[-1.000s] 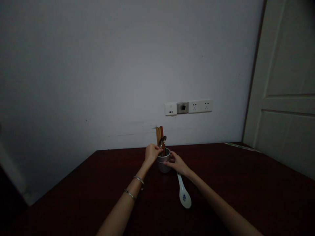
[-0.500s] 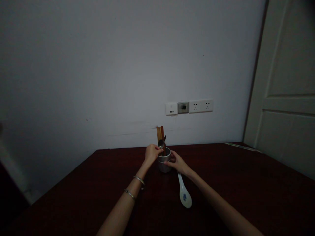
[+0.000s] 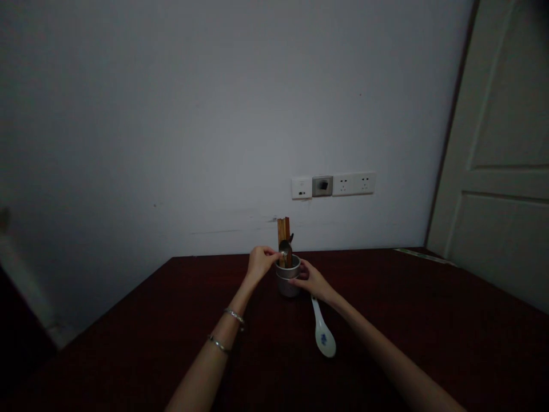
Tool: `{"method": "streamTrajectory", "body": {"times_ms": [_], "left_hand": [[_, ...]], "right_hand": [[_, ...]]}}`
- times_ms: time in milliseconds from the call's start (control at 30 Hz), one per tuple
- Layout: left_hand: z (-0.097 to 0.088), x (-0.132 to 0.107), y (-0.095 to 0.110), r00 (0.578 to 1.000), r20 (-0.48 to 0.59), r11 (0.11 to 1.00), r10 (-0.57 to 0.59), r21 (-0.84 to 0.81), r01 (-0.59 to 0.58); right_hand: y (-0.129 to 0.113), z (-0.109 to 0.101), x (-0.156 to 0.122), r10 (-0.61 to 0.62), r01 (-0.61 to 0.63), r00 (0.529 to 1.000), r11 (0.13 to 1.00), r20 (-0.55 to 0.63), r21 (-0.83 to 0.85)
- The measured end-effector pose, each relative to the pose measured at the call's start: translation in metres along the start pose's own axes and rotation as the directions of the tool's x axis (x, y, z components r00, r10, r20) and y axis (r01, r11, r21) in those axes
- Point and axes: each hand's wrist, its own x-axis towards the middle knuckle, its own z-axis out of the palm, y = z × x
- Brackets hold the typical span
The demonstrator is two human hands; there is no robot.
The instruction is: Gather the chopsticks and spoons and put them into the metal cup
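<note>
A grey metal cup stands upright on the table, holding wooden chopsticks and a metal spoon with its bowl up. My left hand reaches in from the left, thumb and fingertips pinched at the spoon just above the rim. Around the cup's right side curls my right hand, thumb in front and fingers behind. A white soup spoon with a blue mark lies in front of the right hand, its handle end near the cup.
The dark red table runs back to a pale wall. Sockets and a switch sit on the wall above the cup. A pale door is at the right, and a flat strip lies at the table's back right.
My left hand has shifted slightly left relative to the cup, and more of the metal spoon shows. The right hand stays around the cup. The whole view has moved a little.
</note>
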Motion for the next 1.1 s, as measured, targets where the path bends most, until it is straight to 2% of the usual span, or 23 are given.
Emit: {"method": "streamTrajectory", "body": {"times_ms": [167, 300, 367, 433, 533, 700, 967, 1100], "left_hand": [[-0.007, 0.0, -0.008, 1.0, 0.026, 0.998, -0.015, -0.064, 0.017], [-0.005, 0.001, -0.017, 0.997, 0.061, 0.994, -0.046, -0.094, 0.052], [-0.004, 0.001, -0.019, 0.996, 0.07, 0.994, -0.056, -0.091, 0.062], [-0.004, 0.002, -0.019, 0.996, 0.067, 0.994, -0.062, -0.082, 0.068], [-0.005, 0.001, -0.018, 0.995, 0.07, 0.995, -0.066, -0.077, 0.071], [-0.005, 0.0, -0.021, 0.995, 0.083, 0.993, -0.062, -0.092, 0.069], [-0.011, 0.002, -0.023, 0.995, 0.083, 0.992, -0.054, -0.105, 0.062], [-0.016, 0.002, -0.021, 0.995, 0.068, 0.99, -0.07, -0.116, 0.077]], "right_hand": [[-0.001, -0.008, 0.002, 0.057, -0.058, 0.998, 0.998, -0.033, -0.024], [-0.016, -0.027, -0.002, 0.191, -0.196, 0.98, 0.973, -0.051, -0.126], [-0.028, -0.039, -0.009, 0.313, -0.305, 0.95, 0.92, -0.007, -0.246], [-0.038, -0.05, -0.016, 0.443, -0.395, 0.893, 0.853, 0.074, -0.341], [-0.047, -0.055, -0.026, 0.543, -0.456, 0.82, 0.812, 0.182, -0.365], [-0.047, -0.044, -0.031, 0.562, -0.456, 0.795, 0.803, 0.23, -0.383], [-0.044, -0.042, -0.027, 0.529, -0.409, 0.81, 0.819, 0.252, -0.402], [-0.055, -0.044, -0.027, 0.493, -0.386, 0.825, 0.849, 0.276, -0.361]]}}
